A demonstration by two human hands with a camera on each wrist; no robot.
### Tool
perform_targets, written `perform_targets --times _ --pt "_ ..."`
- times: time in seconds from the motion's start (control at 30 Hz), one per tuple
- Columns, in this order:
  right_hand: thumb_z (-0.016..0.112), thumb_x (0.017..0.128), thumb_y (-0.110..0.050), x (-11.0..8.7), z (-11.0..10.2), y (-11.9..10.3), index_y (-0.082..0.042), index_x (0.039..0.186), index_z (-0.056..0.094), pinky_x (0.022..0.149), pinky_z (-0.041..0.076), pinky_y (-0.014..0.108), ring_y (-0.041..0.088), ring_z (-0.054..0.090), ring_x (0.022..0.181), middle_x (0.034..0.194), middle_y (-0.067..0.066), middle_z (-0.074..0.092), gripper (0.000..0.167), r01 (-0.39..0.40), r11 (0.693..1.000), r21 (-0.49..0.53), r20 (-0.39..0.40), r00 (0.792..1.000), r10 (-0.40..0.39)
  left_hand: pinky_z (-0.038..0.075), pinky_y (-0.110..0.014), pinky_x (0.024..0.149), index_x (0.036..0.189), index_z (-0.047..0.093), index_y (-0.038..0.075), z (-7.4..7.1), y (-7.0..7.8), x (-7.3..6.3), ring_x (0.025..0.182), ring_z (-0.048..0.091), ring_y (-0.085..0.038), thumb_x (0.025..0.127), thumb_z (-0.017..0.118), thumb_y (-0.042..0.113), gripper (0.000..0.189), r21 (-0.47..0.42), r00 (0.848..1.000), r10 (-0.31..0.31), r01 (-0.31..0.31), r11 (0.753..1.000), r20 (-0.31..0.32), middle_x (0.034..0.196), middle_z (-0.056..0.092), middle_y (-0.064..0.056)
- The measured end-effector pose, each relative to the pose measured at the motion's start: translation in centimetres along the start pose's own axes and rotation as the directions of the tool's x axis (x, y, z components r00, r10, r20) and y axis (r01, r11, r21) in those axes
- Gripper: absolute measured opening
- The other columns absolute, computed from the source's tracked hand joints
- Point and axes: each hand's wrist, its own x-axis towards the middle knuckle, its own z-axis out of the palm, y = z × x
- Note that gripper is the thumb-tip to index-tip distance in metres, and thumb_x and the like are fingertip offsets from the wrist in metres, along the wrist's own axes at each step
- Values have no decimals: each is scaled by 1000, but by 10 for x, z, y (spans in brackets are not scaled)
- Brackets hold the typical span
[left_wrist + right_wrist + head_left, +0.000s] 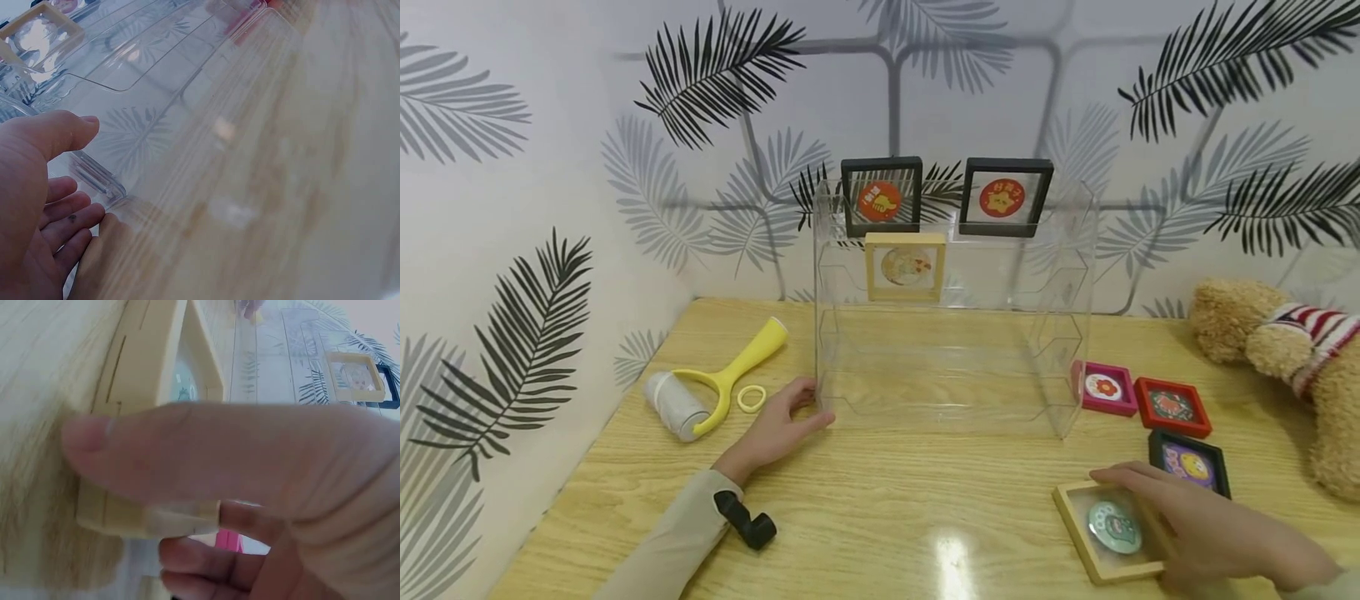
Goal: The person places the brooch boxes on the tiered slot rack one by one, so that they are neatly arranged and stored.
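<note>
At the lower right, my right hand (1198, 521) grips a light wood-coloured display frame (1078, 521) by its right side. A round green badge (1115, 527) shows inside it. In the right wrist view the thumb (187, 450) lies along the frame's edge (140, 359). My left hand (778, 423) rests by the lower left corner of a clear tiered rack (925, 408), its thumb apart from the loosely bent fingers (75, 228). Two black frames (882, 231) (1006, 230) stand on the rack's top tier, and a wood-coloured frame (906, 294) stands one tier below.
Right of the rack lie a magenta frame (1108, 388), a red frame (1172, 406) and a black frame (1189, 462). A teddy bear (1330, 400) lies at the right edge. On the left are a yellow-handled lint roller (748, 357) and a yellow ring (751, 409).
</note>
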Motion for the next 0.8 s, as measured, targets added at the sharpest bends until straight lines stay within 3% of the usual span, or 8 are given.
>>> perform_targets --times 0.13,0.27,0.33,0.47,0.57,0.63,0.73,0.8 --pt "93 48 -34 6 3 -7 -18 141 43 80 52 23 12 51 113 133 3 52 106 -12 1000 -18 -64 998 10 38 -50 108 132 49 -3 -1 0 -1 125 52 -37 92 66 17 47 -5 1000 4 -3 1000 9 129 56 -22" --pt "93 56 -37 16 5 -17 -11 143 39 66 49 17 4 52 91 125 3 46 106 12 993 118 -126 992 3 39 -50 108 133 48 -3 -1 0 -1 125 52 -37 93 66 18 48 -1 1000 10 -10 1000 15 130 56 -22" --pt "92 59 -37 22 6 -21 -7 142 37 57 46 17 0 48 79 119 4 43 104 53 972 227 -157 987 -17 39 -50 108 132 48 -3 -1 -1 0 125 52 -37 92 66 17 48 1 1000 12 -12 1000 11 130 56 -22" --pt "91 64 -25 29 7 -27 -4 143 29 49 46 20 0 51 70 105 8 50 102 82 890 448 -141 990 -21 39 -50 108 132 48 -3 -1 -1 0 125 52 -37 93 66 17 48 -4 1000 18 -18 1000 12 130 56 -23" --pt "88 66 -13 35 7 -31 -7 145 23 46 46 22 1 55 64 92 7 57 102 46 807 589 -69 998 -7 39 -50 108 132 48 -3 -1 -2 0 125 51 -37 93 65 17 48 -6 1000 21 -21 1000 14 130 55 -23" --pt "85 67 -5 42 7 -34 -8 145 22 51 51 25 5 59 72 96 8 59 100 64 729 681 -47 998 -44 39 -50 108 132 48 -3 -1 -2 0 125 51 -37 93 66 17 48 -5 1000 19 -19 1000 11 130 55 -22" --pt "80 69 5 53 9 -39 -6 146 20 69 59 31 13 65 93 114 12 57 98 127 568 813 -83 991 -104 39 -50 108 132 48 -3 -2 -2 0 125 52 -37 93 66 18 48 -7 1000 22 -22 1000 8 130 56 -22" --pt "77 69 11 62 11 -42 -5 146 20 82 58 39 21 62 109 128 14 50 97 162 437 885 -113 984 -138 39 -50 108 132 48 -3 -2 -1 0 125 52 -37 92 66 17 48 -10 1000 19 -19 1000 7 130 56 -22"
